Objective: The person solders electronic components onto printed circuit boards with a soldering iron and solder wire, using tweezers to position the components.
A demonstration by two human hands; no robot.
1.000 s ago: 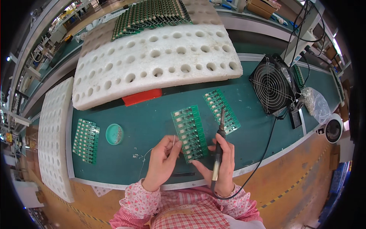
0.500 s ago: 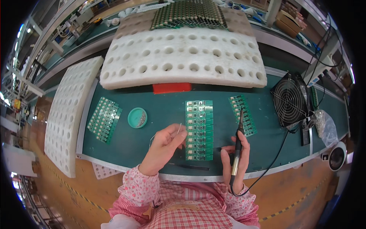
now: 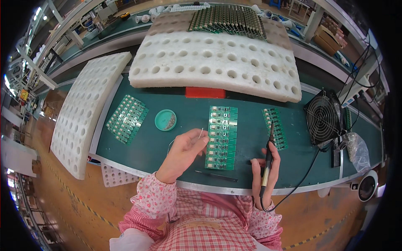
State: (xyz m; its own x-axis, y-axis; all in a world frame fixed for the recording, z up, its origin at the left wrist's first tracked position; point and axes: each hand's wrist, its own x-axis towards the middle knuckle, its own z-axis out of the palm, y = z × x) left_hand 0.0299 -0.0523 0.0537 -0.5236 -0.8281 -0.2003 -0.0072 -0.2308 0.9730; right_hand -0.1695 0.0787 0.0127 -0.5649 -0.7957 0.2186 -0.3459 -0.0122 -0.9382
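Observation:
A panel of green circuit boards (image 3: pixel 222 138) lies upright on the dark green mat in front of me. At its left edge, my left hand (image 3: pixel 184 150) pinches a thin strand of solder wire (image 3: pixel 202 132), its tip pointing up. My right hand (image 3: pixel 268 171) grips a soldering iron (image 3: pixel 268 163) with a black handle, tip upward, beside the board panel. The iron's tip overlaps another green panel (image 3: pixel 276 129) lying to the right. Just below the middle panel lies a slim dark tool, apparently tweezers (image 3: pixel 216 176).
A teal dish (image 3: pixel 159 126) of tiny parts and stacked green panels (image 3: pixel 127 119) lie left. White foam blocks with holes (image 3: pixel 209 62) stand behind, one (image 3: pixel 86 113) at far left. A black fan (image 3: pixel 322 115) and a clear bag (image 3: pixel 356 152) sit right; the iron's cable (image 3: pixel 299 184) trails there.
The whole view has shifted and tilted slightly with my head. Both hands keep their grip on the solder wire and the soldering iron, at about the same places beside the panel.

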